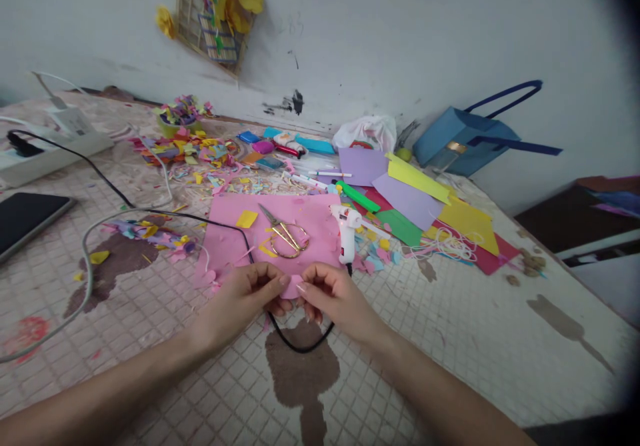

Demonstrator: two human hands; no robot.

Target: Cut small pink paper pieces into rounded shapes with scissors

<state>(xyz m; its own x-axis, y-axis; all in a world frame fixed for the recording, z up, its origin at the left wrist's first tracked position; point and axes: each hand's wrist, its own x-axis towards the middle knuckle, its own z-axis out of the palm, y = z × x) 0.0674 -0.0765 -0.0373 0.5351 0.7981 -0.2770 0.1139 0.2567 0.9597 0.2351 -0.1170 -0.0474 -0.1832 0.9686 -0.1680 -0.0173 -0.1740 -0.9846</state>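
Observation:
Between my two hands is a small pink paper piece (291, 289). My left hand (261, 287) pinches its left side, thumb on top. On the other side, my right hand (327, 291) pinches the right edge with thumb and fingers. Just beyond them a larger sheet of pink paper (235, 207) lies flat. Gold-handled scissors (284, 233) rest on that sheet with the blades partly apart, beside a yellow paper scrap (247, 219). A white hot glue gun (346, 233) lies at the sheet's right edge, its black cord (303, 350) looping under my hands.
Coloured paper sheets (410, 199) and white string (445, 245) are at the right. A blue bag (463, 141) stands behind them. Paper cuttings (187, 149) and a decorated strip (150, 233) are at the left, near a phone (30, 223) and power strip (55, 156).

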